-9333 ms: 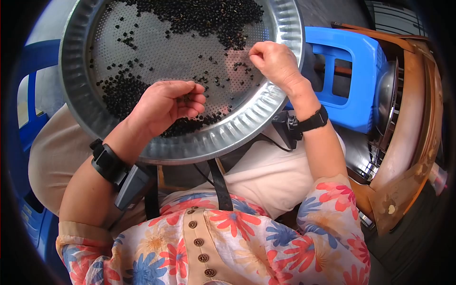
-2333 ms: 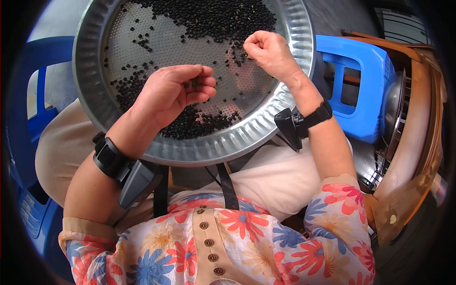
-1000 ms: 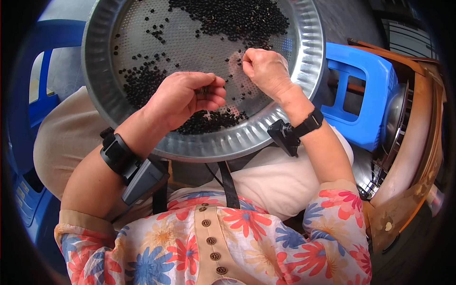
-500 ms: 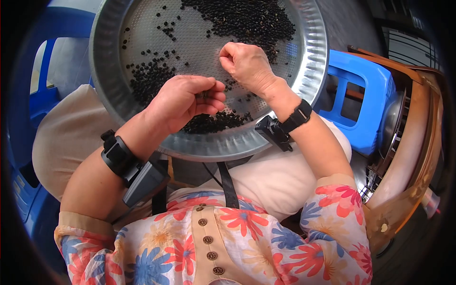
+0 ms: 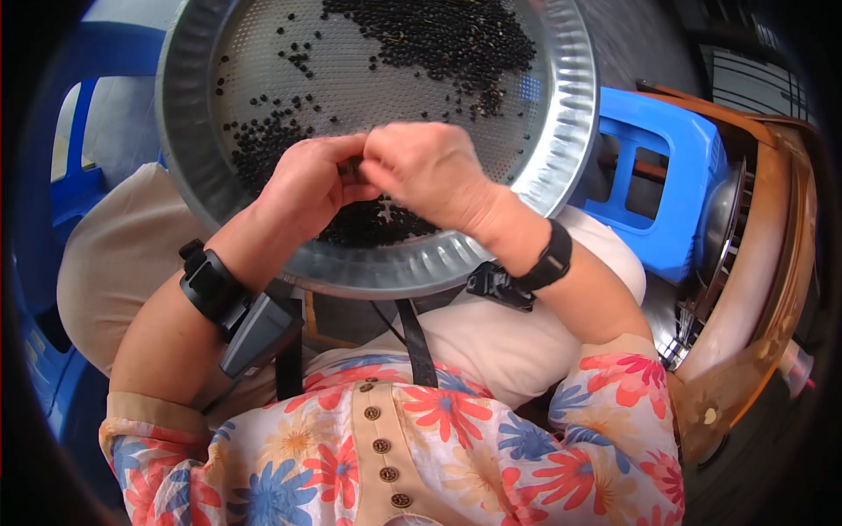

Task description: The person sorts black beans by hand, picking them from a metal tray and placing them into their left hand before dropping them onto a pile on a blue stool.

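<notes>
A round metal tray [image 5: 311, 272] with a fluted rim and a perforated base lies across my lap, holding small round black seeds. My left hand [image 5: 307, 180] is curled above the near-left part, palm turned inward, with a few dark seeds partly visible between its fingers. Against its fingertips is my right hand [image 5: 425, 167], closed and slightly blurred; whatever it pinches is hidden. The largest heap of black seeds [image 5: 447, 39] lies at the far right, mixed with paler bits. A second pile [image 5: 263, 145] is left of my hands, and a third [image 5: 373, 228] lies beneath them.
A blue plastic stool [image 5: 680, 184] stands right of the tray, beside a brown wooden piece of furniture [image 5: 745, 280]. At the left is a blue plastic chair [image 5: 123, 39]. Black devices are strapped to my left wrist [image 5: 215, 285] and right wrist [image 5: 548, 254].
My right hand has moved left and toward me, from over the tray's middle to my left fingertips. My left hand has shifted slightly left. The tray appears slightly further left in view.
</notes>
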Tool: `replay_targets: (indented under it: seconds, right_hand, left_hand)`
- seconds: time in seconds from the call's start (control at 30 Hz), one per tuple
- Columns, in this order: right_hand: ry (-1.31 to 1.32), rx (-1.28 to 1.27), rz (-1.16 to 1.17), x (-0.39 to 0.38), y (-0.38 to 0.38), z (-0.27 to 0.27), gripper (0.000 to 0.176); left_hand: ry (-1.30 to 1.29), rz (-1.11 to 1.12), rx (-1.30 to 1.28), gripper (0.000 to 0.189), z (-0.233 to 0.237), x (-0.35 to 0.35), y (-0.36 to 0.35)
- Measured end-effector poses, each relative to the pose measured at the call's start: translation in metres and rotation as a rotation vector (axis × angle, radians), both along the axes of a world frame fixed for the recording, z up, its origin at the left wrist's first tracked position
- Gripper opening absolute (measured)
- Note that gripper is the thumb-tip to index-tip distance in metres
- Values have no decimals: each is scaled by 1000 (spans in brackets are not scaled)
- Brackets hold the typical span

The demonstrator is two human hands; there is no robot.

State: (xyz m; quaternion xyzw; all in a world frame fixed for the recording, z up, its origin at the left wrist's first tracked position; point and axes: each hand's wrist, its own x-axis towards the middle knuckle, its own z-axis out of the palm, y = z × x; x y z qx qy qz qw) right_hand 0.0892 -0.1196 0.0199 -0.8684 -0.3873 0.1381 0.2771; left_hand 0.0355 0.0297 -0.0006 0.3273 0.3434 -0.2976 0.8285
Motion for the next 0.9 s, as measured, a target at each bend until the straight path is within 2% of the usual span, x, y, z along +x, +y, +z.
replay_targets:
  seconds: [0.07, 0.2, 0.27, 0.37, 0.5, 0.73, 0.83, 0.9]
  right_hand:
    - [-40, -51, 114, -9, -4, -2, 12]
    - [5, -44, 45, -2, -18, 2, 17]
    - [135, -195, -92, 7, -27, 13, 19]
    - [96, -330, -258, 35, -56, 8, 23]
    - [21, -314, -319, 44, -72, -8, 24]
    - [153, -324, -164, 37, -63, -13, 16]
    - [67, -203, -207, 33, -51, -18, 10]
    - [-45, -155, -151, 32, -39, -23, 9]
  left_hand:
    - [-34, -53, -44, 23, -2, -1, -5]
    - [-37, -71, -63, 22, -1, 1, -9]
    - [-62, -91, -25, 22, 0, 3, -10]
    - [-54, -117, -3, 22, 7, 6, -12]
    - [-57, -114, -10, 22, 6, 12, -11]
    - [-58, -146, -41, 21, 6, 8, -13]
    - [-63, -160, -49, 21, 5, 6, -14]
    - [-69, -162, -51, 21, 5, 5, -13]
